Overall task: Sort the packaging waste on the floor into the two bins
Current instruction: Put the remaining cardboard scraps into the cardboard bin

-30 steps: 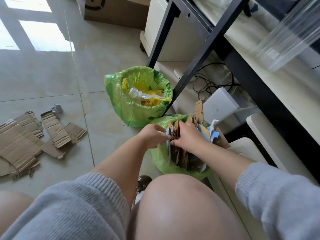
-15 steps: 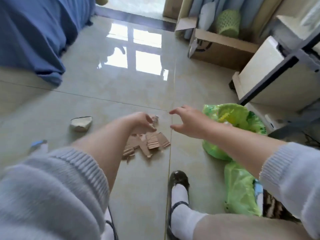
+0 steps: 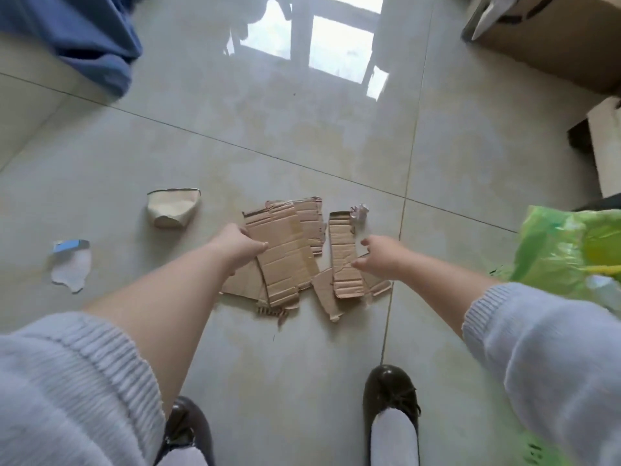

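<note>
Several torn cardboard pieces lie flat on the tiled floor in front of me. My left hand (image 3: 240, 245) is at the left edge of the largest cardboard piece (image 3: 287, 253), thumb on top of it and fingers curled at its edge. My right hand (image 3: 383, 258) is spread just right of a narrow cardboard strip (image 3: 344, 257), with the thumb tip at the strip's edge and nothing held. A green-bagged bin (image 3: 568, 250) shows at the right edge; only part of it is in view.
A crushed paper cup (image 3: 173, 206) and a blue-and-white wrapper (image 3: 70, 264) lie to the left. A small crumpled ball (image 3: 359, 212) sits by the strip. A cardboard box (image 3: 554, 38) stands far right, blue cloth (image 3: 87, 38) far left. My shoes (image 3: 391, 395) are below.
I have turned from the bins to the floor pile. Both hands left the bin with cardboard and came down to the loose pieces; the left now holds the largest one.
</note>
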{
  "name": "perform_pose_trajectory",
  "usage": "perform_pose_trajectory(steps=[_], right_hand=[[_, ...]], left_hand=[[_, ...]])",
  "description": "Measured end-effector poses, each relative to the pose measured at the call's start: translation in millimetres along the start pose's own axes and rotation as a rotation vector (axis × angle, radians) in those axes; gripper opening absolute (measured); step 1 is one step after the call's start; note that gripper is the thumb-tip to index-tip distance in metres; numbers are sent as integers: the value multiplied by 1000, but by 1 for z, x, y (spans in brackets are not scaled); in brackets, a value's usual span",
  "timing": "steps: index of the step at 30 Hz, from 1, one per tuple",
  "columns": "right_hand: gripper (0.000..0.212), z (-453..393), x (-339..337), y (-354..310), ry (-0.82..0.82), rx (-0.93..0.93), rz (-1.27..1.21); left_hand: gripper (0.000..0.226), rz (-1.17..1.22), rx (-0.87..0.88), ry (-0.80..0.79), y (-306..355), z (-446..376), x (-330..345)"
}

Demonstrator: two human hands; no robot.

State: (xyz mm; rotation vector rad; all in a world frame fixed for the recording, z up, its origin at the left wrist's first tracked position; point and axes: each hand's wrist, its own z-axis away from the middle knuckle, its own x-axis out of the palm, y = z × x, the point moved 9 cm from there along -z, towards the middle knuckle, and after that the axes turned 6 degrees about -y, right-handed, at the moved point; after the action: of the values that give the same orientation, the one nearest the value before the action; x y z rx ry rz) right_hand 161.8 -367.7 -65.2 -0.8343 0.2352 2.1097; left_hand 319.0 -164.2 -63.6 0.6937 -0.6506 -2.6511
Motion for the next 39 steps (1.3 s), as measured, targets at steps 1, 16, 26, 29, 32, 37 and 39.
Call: perform_pose_trajectory(steps=[1, 16, 26, 29, 32, 37, 39], right_hand=[[62, -14, 6, 2, -1, 13, -48], [52, -72, 31, -2, 213, -15, -394], [32, -46, 18, 0, -158, -438, 220], [30, -31, 44, -11, -153, -575, 568], [27, -26, 50, -16, -63, -608, 717], [32, -30, 53, -21, 29, -609, 805], [35, -31, 56, -20, 40, -599, 818]], left_hand=[[61, 34, -43, 24, -15, -10, 2], [53, 116, -80, 211, -26, -76, 46], [21, -211, 148, -286, 19, -52, -8], [18, -765, 205, -329, 7, -51, 0], [42, -1176, 423, -294, -1, -56, 28], [44, -1397, 492, -211, -8, -57, 48], [42, -1462, 496, -196, -11, -57, 55]])
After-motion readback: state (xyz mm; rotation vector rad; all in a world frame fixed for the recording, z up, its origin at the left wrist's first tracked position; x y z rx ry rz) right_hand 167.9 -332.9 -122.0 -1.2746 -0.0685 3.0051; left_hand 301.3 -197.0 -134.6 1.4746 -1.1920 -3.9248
